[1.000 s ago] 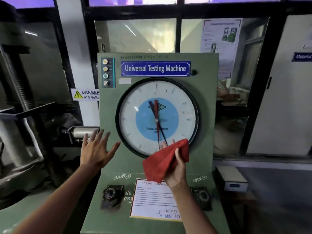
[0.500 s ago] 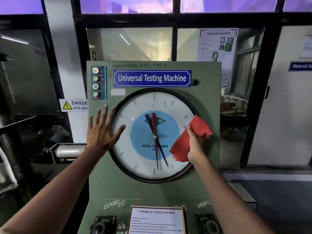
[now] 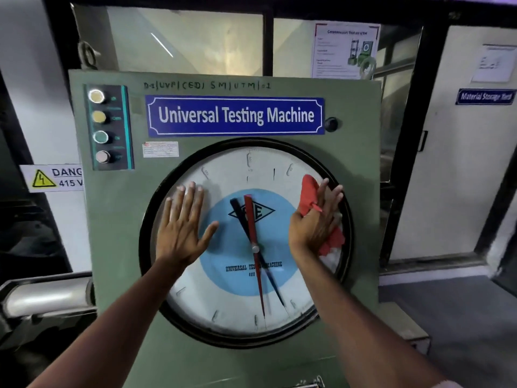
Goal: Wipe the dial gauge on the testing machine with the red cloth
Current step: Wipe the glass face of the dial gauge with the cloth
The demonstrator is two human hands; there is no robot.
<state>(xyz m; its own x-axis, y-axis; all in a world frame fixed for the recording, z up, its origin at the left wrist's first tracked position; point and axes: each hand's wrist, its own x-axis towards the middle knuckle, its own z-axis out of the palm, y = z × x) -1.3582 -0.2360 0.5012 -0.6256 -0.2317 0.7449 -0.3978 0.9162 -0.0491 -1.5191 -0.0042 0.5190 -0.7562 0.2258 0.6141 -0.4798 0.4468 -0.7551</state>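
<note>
The round dial gauge (image 3: 235, 298) with a black rim, white face and blue centre fills the front of the green testing machine (image 3: 117, 247). My right hand (image 3: 316, 222) presses the red cloth (image 3: 307, 191) flat against the upper right of the glass, near the rim; cloth shows above and below the hand. My left hand (image 3: 181, 228) lies flat with fingers spread on the left side of the dial, holding nothing.
A blue "Universal Testing Machine" sign (image 3: 235, 115) and a column of round buttons (image 3: 100, 127) sit above the dial. A 415 V danger sign (image 3: 53, 177) is on the left wall. A metal roller (image 3: 44, 296) juts out lower left. A door (image 3: 458, 141) stands right.
My right hand carried the red cloth from the dial's lower edge up its right side. My left hand moved from the green panel onto the glass. The view came closer.
</note>
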